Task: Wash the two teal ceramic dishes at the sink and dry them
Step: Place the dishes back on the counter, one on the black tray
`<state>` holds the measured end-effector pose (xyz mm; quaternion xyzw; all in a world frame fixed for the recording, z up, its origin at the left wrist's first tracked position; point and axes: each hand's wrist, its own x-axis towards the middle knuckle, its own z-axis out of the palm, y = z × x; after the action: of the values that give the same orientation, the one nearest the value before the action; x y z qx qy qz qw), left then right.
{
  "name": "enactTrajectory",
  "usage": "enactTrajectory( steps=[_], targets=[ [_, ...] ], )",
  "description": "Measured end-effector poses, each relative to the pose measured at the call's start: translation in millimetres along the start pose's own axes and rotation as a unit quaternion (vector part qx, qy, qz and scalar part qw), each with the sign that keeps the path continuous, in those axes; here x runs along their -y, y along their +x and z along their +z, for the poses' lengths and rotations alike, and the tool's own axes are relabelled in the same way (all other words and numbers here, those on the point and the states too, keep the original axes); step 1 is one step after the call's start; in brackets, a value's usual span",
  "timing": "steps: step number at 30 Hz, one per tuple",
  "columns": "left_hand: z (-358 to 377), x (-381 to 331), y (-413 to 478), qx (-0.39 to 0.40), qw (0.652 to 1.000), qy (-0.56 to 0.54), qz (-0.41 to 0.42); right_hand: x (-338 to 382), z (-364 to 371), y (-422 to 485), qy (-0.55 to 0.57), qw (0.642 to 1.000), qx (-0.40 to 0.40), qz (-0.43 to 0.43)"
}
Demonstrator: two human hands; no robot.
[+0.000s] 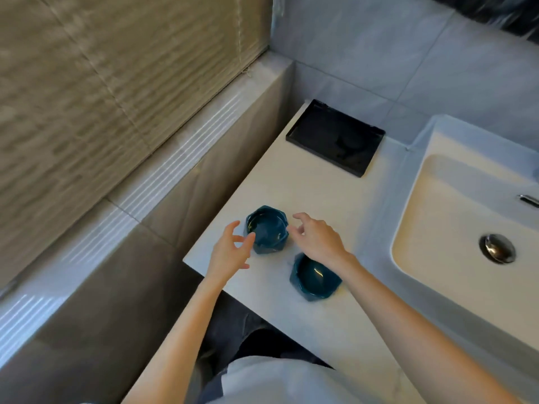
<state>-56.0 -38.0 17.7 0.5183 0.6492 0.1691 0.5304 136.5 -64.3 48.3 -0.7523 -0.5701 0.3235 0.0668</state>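
Your left hand (230, 249) has a wide grip: thumb and fingers are spread and loosely bent, holding nothing. One fingertip lies right at the left wall of the far teal dish (267, 228), and you cannot tell whether it touches. Your right hand (318, 239) is also in a wide grip with nothing in it. Its thumb is raised and its fingers reach toward the right rim of the same dish, just beside it. The two hands flank that dish, one on each side.

The far teal dish stands upright on the white tabletop (291, 188), near its left edge, with its glossy inside facing up. The near teal dish (316, 282) sits on the tabletop closer to you and a little to the right, apart from the first. Your right wrist crosses over its far rim and hides part of it.

Farther back on the tabletop, against the tiled wall (379, 53), lies a shallow black tray (335, 138). To the right the white sink (455, 199) is set beside the tabletop, with a metal drain plug (498, 248) in its basin and a bit of chrome tap (529, 200) at the picture's edge. On the left hang beige window blinds (116, 83), blurred.
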Motion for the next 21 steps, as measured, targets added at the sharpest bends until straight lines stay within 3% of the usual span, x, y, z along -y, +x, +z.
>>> enactTrajectory(
  steps=[6,11,15,21],
  targets=[
    [-1.7,-12.5,28.5,0.076,0.991,0.096,-0.061,13.9,18.5,35.0,-0.028,0.996,0.032,0.081],
    [-2.1,-9.6,44.3,0.072,0.984,0.149,-0.070,15.8,28.5,46.8,-0.048,0.993,0.042,0.104],
    [-1.3,-7.9,48.2,0.043,0.990,0.129,-0.045,20.7,27.7,46.7,-0.045,0.994,0.032,0.096],
    [-7.7,-36.2,47.9,0.016,0.997,0.067,0.036,15.4,2.5,40.1,0.055,0.995,-0.031,0.075]
  ],
)
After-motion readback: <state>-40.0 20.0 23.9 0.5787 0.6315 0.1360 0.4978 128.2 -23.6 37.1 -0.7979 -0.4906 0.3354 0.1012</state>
